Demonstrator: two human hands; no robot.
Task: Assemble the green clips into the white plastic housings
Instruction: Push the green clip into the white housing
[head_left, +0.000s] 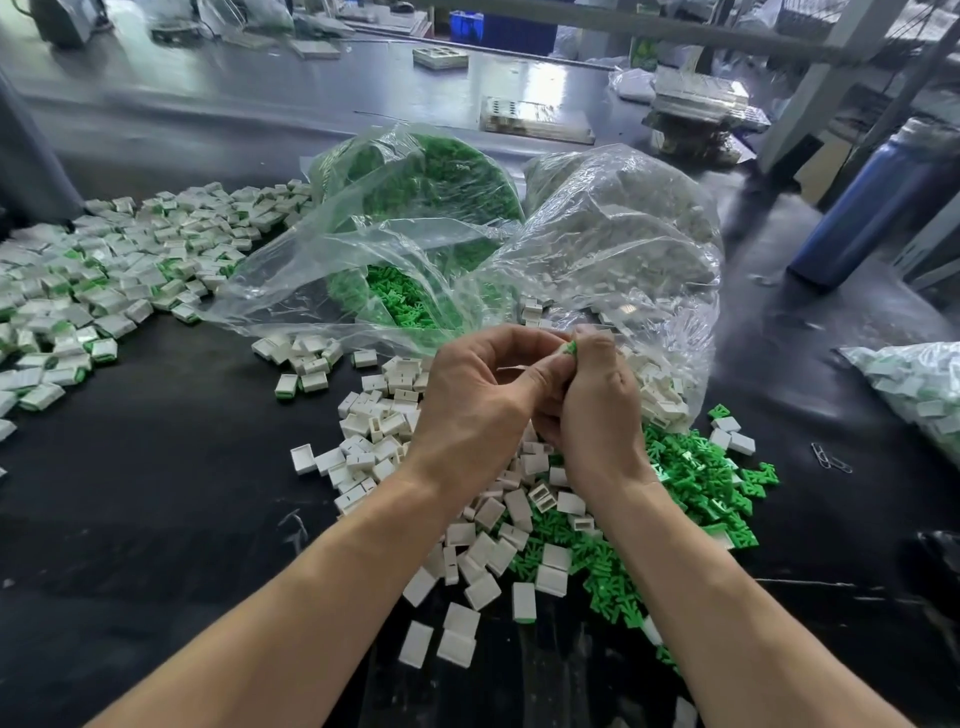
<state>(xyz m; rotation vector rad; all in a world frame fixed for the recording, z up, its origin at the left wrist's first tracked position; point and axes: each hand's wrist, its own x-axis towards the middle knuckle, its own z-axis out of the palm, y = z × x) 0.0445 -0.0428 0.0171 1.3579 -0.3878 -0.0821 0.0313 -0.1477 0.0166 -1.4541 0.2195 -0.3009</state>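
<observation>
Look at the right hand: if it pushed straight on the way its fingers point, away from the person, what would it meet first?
Probably the clear plastic bag of white housings just beyond the right hand, which pinches a green clip with the left hand. Depth is hard to judge; the bag's loose edge looks nearest.

Two bare hands, the left hand (480, 384) and the right hand (597, 395), meet at the frame's centre. Two large clear plastic bags stand above them, one of small green plastic clips (415, 208) and one of small white plastic housings (623, 234). One more clear plastic bag of parts (909, 384) lies at the right edge. One dark blue cylindrical bottle (878, 202) stands at upper right. Two metal paper clips (831, 460) lie at right. The loose clips and housings are too many to count.
</observation>
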